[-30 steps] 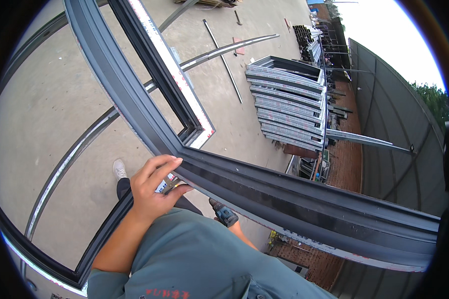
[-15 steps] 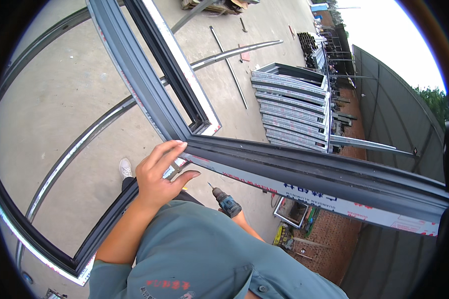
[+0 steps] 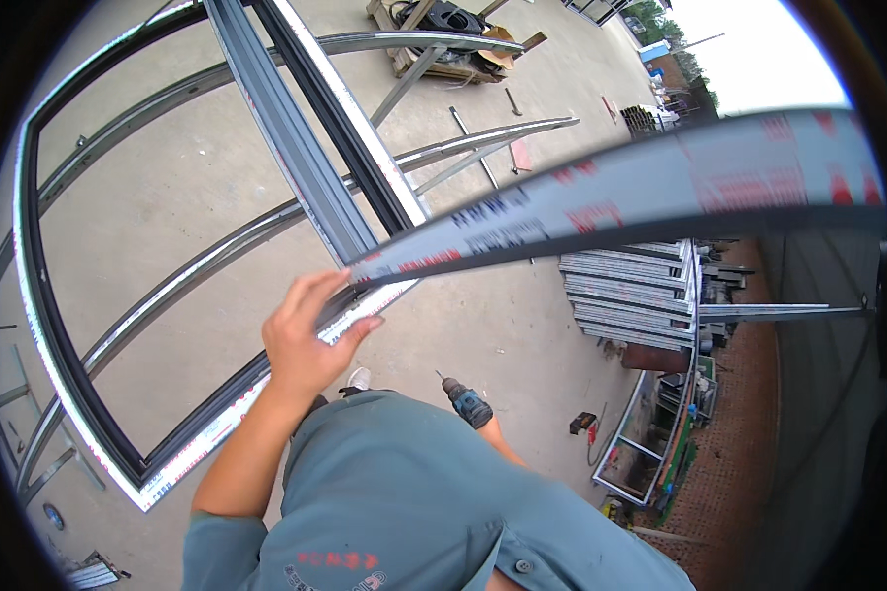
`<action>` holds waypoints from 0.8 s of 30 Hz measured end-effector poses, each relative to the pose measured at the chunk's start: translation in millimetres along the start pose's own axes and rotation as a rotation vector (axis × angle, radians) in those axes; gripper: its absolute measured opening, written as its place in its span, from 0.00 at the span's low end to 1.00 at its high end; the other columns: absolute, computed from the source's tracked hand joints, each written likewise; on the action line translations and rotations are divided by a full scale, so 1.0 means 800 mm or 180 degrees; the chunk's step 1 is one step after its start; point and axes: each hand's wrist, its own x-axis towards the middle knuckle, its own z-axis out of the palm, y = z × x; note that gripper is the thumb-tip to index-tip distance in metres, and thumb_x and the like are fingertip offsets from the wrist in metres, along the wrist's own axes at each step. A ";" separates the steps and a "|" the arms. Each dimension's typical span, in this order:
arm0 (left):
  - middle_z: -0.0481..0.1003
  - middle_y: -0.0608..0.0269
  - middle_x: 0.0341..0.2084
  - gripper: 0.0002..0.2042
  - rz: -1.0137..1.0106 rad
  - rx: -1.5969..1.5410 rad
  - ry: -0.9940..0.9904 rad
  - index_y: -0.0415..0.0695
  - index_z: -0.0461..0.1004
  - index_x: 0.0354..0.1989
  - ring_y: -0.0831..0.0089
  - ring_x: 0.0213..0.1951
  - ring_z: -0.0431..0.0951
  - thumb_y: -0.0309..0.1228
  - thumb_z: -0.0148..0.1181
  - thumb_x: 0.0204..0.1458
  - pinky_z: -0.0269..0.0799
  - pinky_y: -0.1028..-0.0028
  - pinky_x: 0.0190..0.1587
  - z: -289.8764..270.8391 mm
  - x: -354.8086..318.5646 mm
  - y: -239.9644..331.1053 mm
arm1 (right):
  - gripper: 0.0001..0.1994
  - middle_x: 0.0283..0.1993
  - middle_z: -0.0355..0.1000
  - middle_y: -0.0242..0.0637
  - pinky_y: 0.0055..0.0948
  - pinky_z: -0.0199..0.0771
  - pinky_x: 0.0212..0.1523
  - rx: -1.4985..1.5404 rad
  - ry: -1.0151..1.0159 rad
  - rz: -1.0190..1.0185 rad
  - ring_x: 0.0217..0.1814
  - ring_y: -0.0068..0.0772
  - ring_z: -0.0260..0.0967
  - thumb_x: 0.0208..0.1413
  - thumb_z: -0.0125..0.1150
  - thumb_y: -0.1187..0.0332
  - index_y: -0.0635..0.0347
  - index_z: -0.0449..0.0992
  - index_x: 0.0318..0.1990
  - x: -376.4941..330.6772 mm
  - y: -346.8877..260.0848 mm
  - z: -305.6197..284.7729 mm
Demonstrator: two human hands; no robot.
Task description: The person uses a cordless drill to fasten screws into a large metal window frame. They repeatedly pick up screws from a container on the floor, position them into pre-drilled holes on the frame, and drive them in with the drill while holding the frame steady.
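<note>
My left hand (image 3: 310, 330) grips the near corner of a grey aluminium frame, fingers over the top and thumb below the edge. From that corner a long aluminium profile (image 3: 601, 210) with printed film reaches up to the right, close to the camera and blurred. Another grey profile (image 3: 296, 138) runs away from the corner, next to the black inner edge of the big window frame (image 3: 202, 448). Low in front of my body, my right hand (image 3: 493, 433) holds a blue and black cordless drill (image 3: 467, 402), its thin bit pointing up and left, apart from the frame.
Curved metal rails (image 3: 192, 241) lie beneath the window frame. A stack of film-wrapped frames (image 3: 626, 295) stands at the right, with a metal bin (image 3: 633, 453) nearer. A wooden pallet (image 3: 453, 59) bears scrap at the back. A small black and red thing (image 3: 582, 424) lies on the floor.
The long profile's right part has swung up and away, now turning its printed face to the camera. My left hand stays at the corner. The drill shifted slightly right; the view has turned.
</note>
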 end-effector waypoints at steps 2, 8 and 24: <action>0.81 0.61 0.45 0.32 0.0438 0.0160 0.0206 0.47 0.81 0.53 0.64 0.35 0.84 0.50 0.80 0.40 0.79 0.68 0.37 -0.007 0.022 0.027 | 0.22 0.51 0.81 0.47 0.40 0.76 0.55 0.0091 0.0027 -0.0017 0.54 0.46 0.79 0.58 0.70 0.53 0.55 0.80 0.55 0.001 0.028 0.003; 0.81 0.64 0.35 0.42 0.1554 0.0546 0.0502 0.46 0.79 0.57 0.79 0.20 0.64 0.66 0.75 0.40 0.59 0.77 0.23 -0.022 0.113 0.119 | 0.25 0.46 0.82 0.49 0.41 0.77 0.51 0.0167 0.0028 0.1039 0.49 0.44 0.80 0.51 0.77 0.55 0.63 0.82 0.50 0.015 0.108 0.033; 0.81 0.58 0.38 0.36 0.0721 -0.1284 0.0804 0.36 0.78 0.47 0.70 0.40 0.81 0.65 0.61 0.56 0.77 0.73 0.46 0.002 0.170 0.198 | 0.25 0.48 0.81 0.50 0.46 0.76 0.51 0.0127 -0.0491 0.1345 0.52 0.53 0.78 0.52 0.73 0.52 0.60 0.81 0.52 0.000 0.292 0.106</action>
